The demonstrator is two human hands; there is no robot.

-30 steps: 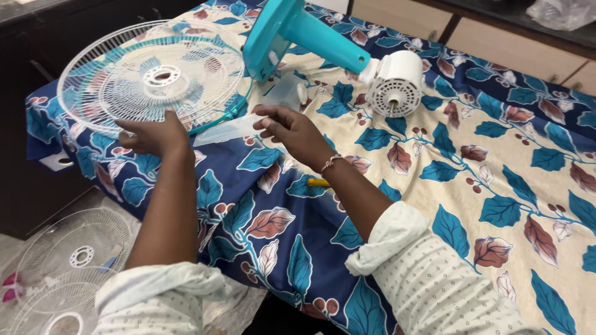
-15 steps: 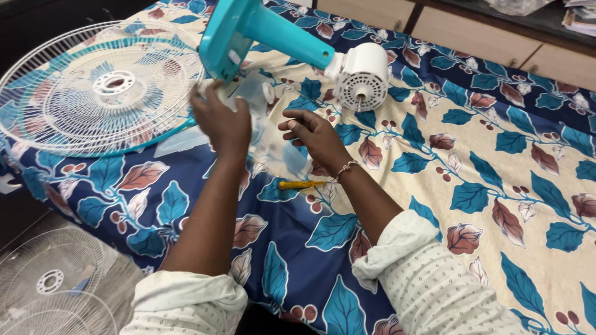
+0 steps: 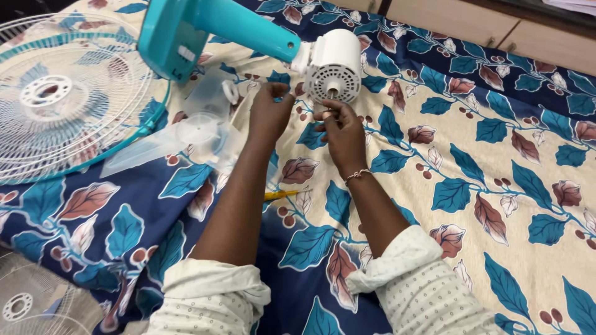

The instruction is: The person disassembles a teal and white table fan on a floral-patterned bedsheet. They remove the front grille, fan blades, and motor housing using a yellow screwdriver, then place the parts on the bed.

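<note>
Nearest us, our left hand [image 3: 268, 115] and right hand [image 3: 343, 133] meet on the leaf-patterned bedsheet [image 3: 496, 186], fingers curled; whether they pinch anything we cannot tell. Just beyond lies the round white slotted fan motor housing [image 3: 332, 67] on its teal plastic stand [image 3: 205, 31], beside the white wire fan guard [image 3: 56, 99]

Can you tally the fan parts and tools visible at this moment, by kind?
Fan body, teal stand with white motor housing: 1
Wire guard on the bed: 1
Wire guards on the floor: at least 1, cropped
Clear fan blade: 1
Yellow tool, partly hidden by the left hand's arm: 1
Total: 5, all but the floor guards on the leaf-print sheet. The right hand is at the motor housing.
</note>
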